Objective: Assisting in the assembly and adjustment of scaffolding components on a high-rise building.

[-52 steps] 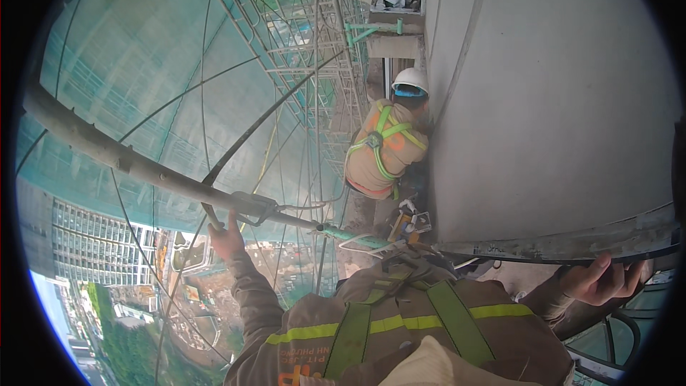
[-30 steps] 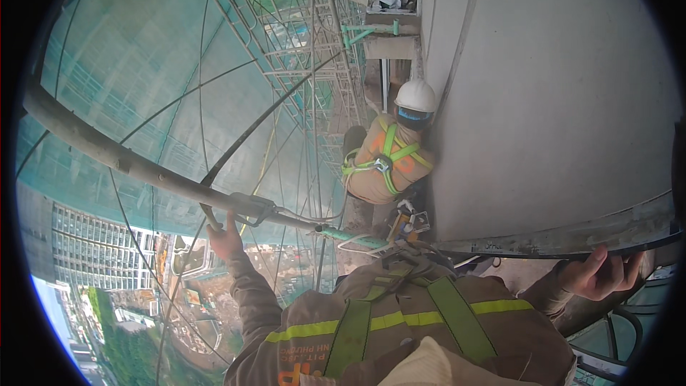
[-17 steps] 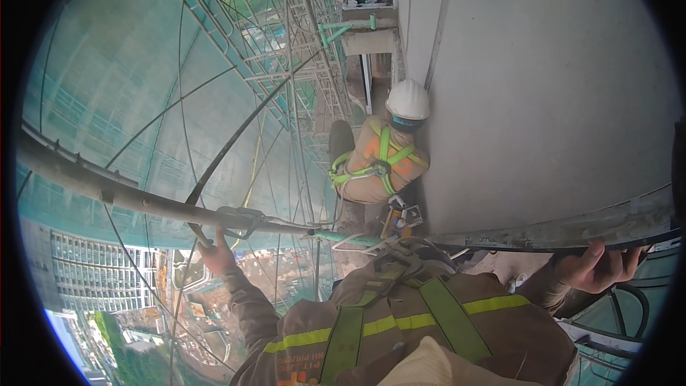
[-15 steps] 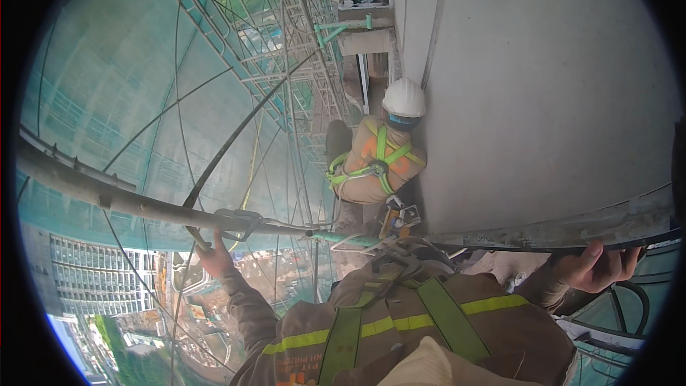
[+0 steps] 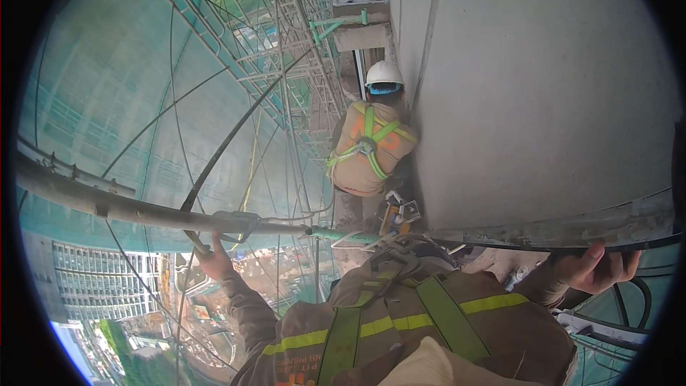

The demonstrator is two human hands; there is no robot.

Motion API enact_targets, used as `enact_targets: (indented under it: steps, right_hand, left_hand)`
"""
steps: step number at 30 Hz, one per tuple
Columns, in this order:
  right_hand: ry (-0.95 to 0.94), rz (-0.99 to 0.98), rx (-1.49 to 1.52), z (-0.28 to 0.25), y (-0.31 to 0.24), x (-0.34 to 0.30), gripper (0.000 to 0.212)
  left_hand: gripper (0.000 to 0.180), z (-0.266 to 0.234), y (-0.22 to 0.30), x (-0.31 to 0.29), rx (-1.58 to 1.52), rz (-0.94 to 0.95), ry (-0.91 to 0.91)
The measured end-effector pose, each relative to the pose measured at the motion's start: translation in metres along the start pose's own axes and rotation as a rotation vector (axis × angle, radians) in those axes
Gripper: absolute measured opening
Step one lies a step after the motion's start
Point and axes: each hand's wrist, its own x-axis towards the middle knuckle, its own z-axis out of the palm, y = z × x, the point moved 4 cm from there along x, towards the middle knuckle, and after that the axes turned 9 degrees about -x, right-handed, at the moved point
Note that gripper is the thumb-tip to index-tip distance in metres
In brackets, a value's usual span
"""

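The left hand (image 5: pixel 216 264), lower left of the frame, has its fingertips up at the long grey pipe (image 5: pixel 150 209), just beside a dark strap (image 5: pixel 211 169); I can't tell whether they clamp. At lower right, the right hand (image 5: pixel 599 269) curls its fingers at the dark bottom edge of the grey wall (image 5: pixel 543 114), grip unclear too. A metal hook (image 5: pixel 246 225) sits at the pipe. Upper centre, a co-worker (image 5: pixel 357 171) in a white helmet (image 5: pixel 385 75) is close to the wall.

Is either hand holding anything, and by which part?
A firm grip cannot be told. Left hand is at the underside of the grey pipe, beside the metal hook; right hand, the lower edge of the grey wall.
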Motion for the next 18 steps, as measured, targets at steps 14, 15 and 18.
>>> enact_targets:
  steps: [14, 15, 18]
  right_hand:
    - [0.014, 0.023, 0.016, 0.0041, -0.0054, 0.0021, 0.018]
    - [0.014, 0.023, 0.016, 0.005, -0.0056, 0.0022, 0.018]
    - [0.028, 0.021, 0.031, 0.0055, -0.0053, 0.0025, 0.018]
  left_hand:
    - [0.084, -0.0013, 0.0017, -0.0004, -0.018, -0.019, 0.017]
    - [0.084, -0.0016, 0.0027, -0.0007, -0.013, -0.019, 0.017]
    - [0.085, 0.0003, -0.0011, 0.0008, -0.025, -0.009, 0.024]
